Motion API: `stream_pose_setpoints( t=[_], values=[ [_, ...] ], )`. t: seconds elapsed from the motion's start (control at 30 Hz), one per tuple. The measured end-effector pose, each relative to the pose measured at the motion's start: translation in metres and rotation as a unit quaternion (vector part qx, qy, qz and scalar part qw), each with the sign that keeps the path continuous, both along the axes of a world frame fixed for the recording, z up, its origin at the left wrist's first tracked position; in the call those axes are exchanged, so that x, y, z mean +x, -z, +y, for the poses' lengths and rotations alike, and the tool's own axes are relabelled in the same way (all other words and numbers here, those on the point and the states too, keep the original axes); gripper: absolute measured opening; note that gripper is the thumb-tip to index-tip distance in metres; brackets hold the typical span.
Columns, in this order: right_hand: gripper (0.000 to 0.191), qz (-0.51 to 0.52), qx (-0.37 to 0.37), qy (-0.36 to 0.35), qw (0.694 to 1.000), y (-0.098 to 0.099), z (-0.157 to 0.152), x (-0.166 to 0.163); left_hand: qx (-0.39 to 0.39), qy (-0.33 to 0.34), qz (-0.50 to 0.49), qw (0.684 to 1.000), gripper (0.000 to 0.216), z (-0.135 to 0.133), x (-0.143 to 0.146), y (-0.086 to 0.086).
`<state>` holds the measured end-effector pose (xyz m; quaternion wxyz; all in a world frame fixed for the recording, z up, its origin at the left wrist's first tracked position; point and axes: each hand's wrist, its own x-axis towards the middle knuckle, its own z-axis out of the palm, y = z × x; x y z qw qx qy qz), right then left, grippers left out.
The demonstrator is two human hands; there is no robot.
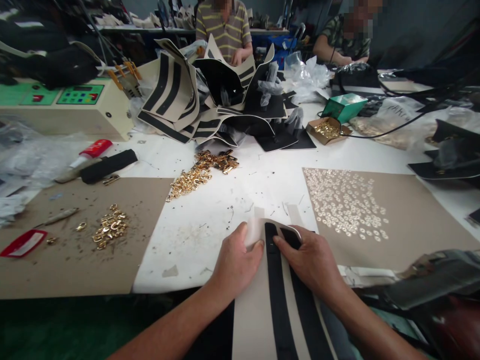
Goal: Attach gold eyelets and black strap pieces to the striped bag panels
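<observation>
A beige panel with two black strips rests in front of my body, its far end raised at the table's near edge. My left hand is closed on the panel's far left corner, thumb on top. A blurred whitish translucent piece shows beside that thumb; whether it is part of the panel I cannot tell. My right hand grips the far right edge, its thumb pressed on a black strip and its other fingers hidden underneath.
Gold-coloured clasps and more gold hardware lie to the left. Small pale rings cover brown card at right. Striped panels are heaped behind, near a control box and a cardboard box. Two people sit across the table.
</observation>
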<state>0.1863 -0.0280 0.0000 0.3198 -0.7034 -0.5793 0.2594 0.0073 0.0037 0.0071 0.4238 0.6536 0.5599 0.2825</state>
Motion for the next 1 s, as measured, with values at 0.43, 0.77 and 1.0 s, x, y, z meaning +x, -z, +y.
stream_pose_setpoints(
  t=[0.43, 0.77, 1.0],
  values=[
    [0.013, 0.009, 0.124, -0.169, 0.978, -0.007, -0.046, 0.008, -0.062, 0.01, 0.014, 0.998, 0.02, -0.064, -0.02, 0.003],
    [0.007, -0.025, 0.066, -0.049, 0.996, 0.001, 0.002, 0.004, -0.05, 0.024, 0.026, 0.998, 0.004, 0.006, -0.006, -0.001],
    [0.009, -0.033, 0.041, -0.053, 0.997, 0.002, 0.001, 0.004, -0.041, 0.024, 0.044, 0.998, 0.009, 0.004, -0.004, 0.002]
  ],
)
